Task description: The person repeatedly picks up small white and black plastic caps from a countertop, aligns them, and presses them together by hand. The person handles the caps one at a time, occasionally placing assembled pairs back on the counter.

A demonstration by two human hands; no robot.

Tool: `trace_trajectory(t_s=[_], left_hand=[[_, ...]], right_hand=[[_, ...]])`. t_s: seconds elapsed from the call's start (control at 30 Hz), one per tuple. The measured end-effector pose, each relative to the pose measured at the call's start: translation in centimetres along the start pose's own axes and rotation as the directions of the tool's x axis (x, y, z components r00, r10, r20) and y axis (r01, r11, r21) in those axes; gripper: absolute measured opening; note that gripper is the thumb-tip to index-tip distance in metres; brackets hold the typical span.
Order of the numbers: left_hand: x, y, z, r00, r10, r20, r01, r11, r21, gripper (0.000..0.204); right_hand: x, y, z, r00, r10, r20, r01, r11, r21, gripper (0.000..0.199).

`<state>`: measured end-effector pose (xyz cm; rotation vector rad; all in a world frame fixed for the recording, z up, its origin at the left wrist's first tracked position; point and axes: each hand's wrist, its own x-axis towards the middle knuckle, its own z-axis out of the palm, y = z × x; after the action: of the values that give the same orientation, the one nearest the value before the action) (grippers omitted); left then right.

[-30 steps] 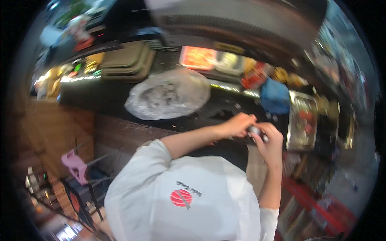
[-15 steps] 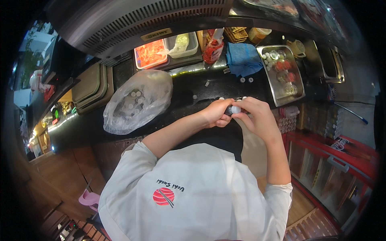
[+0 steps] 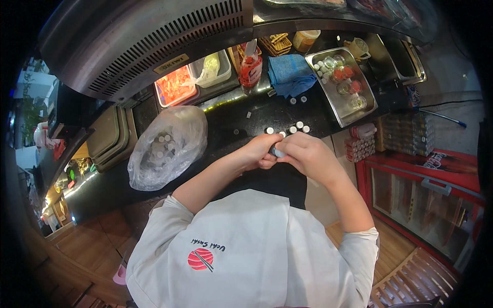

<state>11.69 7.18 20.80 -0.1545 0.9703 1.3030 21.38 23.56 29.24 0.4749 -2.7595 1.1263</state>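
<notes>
In the head view, we see both hands meeting over the near edge of the dark counter (image 3: 233,120). The left hand (image 3: 259,152) and right hand (image 3: 308,156) each have their fingers curled and pressed around 1 small clear cup with a pale lid (image 3: 277,152), which sits between them, just on our side of the row of small white lids (image 3: 292,128). Only a sliver of the cup shows; it looks small, round and smooth, mostly hidden by the knuckles.

We judge the main risk to be a slip: a cup this small, pinched from 2 sides, could pop free if the lid is pressed unevenly, and it would drop off the counter edge toward the floor. Its contents, if any, could spill; we cannot tell whether it is filled.

A second risk, as we judge it, is an elbow or wrist brushing the loose lids just beyond the cup and scattering them. To the left of that row lies a clear plastic bag of small cups (image 3: 167,146); to the right stands a steel tray of filled sauce cups (image 3: 362,108), with a blue cloth (image 3: 290,74) beyond the row.
</notes>
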Motion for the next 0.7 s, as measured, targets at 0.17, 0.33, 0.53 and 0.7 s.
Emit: trace_trajectory(t_s=[0.17, 0.33, 0.53, 0.7], left_hand=[[0.5, -0.9, -0.6, 0.976, -0.156, 0.153, 0.140, 0.984, 0.109, 0.040], [0.9, -1.3, -1.1, 0.922, -0.287, 0.261, 0.264, 0.957, 0.118, 0.039], [0.9, -1.7, -0.7, 0.914, -0.308, 0.265, 0.294, 0.952, 0.089, 0.041], [-0.8, -0.7, 1.5, 0.991, -0.129, 0.022, 0.130, 0.991, -0.026, 0.036]], right_hand=[[-0.4, -0.9, -1.1, 0.984, -0.088, 0.157, 0.098, 0.993, -0.060, 0.025], [-0.8, -1.9, -1.2, 0.955, -0.116, 0.273, 0.168, 0.970, -0.175, 0.023], [-0.4, -1.9, -1.5, 0.958, -0.075, 0.276, 0.122, 0.980, -0.158, 0.023], [-0.5, -0.8, -0.7, 0.982, 0.087, 0.165, -0.055, 0.981, -0.186, 0.026]])
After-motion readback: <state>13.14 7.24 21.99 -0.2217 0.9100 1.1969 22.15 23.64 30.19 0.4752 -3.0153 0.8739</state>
